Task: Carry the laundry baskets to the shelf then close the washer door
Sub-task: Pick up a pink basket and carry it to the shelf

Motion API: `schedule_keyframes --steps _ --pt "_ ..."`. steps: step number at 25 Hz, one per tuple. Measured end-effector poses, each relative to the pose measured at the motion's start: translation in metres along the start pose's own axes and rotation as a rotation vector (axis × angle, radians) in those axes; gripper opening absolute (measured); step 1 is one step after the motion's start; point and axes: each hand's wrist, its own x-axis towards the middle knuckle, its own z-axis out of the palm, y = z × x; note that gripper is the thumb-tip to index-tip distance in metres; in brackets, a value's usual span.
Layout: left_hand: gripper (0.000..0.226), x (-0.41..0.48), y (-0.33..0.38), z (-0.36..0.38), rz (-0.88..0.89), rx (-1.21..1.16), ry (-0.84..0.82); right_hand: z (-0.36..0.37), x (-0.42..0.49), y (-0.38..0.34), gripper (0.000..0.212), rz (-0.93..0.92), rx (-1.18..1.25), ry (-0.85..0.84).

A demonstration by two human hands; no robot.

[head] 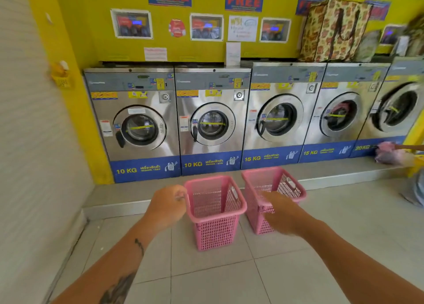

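Two empty pink laundry baskets stand side by side on the tiled floor in front of a row of washers. My left hand (pixel 168 203) is at the left rim of the left basket (pixel 215 214), fingers curled at its edge. The near-left rim of the right basket (pixel 278 184) is covered by my right hand (pixel 281 213); its fingers are blurred and I cannot tell whether they grip. The washer doors (pixel 281 118) are round glass ports. The far right one (pixel 399 108) is blurred, and I cannot tell whether it is ajar.
A raised step (pixel 128 206) runs along the foot of the washers. A patterned bag (pixel 332 30) sits on top of the machines at the right. Another person's hand holds pink cloth (pixel 387 153) low at the right edge. A white wall (pixel 34 143) lies on the left.
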Motion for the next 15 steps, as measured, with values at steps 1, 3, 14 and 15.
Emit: schedule_keyframes --steps 1,3,14,15 --pt "0.034 0.026 0.000 0.009 0.009 0.011 -0.025 -0.002 0.020 0.007 0.043 0.021 0.001 0.008" --pt "0.036 0.074 -0.001 0.029 0.017 0.044 -0.073 -0.004 0.064 0.028 0.036 0.050 0.012 0.014" --pt "0.031 0.313 -0.027 0.116 -0.163 0.158 -0.099 -0.018 0.403 0.120 0.049 0.037 -0.051 -0.112" --pt "0.029 0.332 -0.035 0.122 -0.193 0.155 -0.098 -0.009 0.436 0.125 0.054 0.035 -0.055 -0.150"
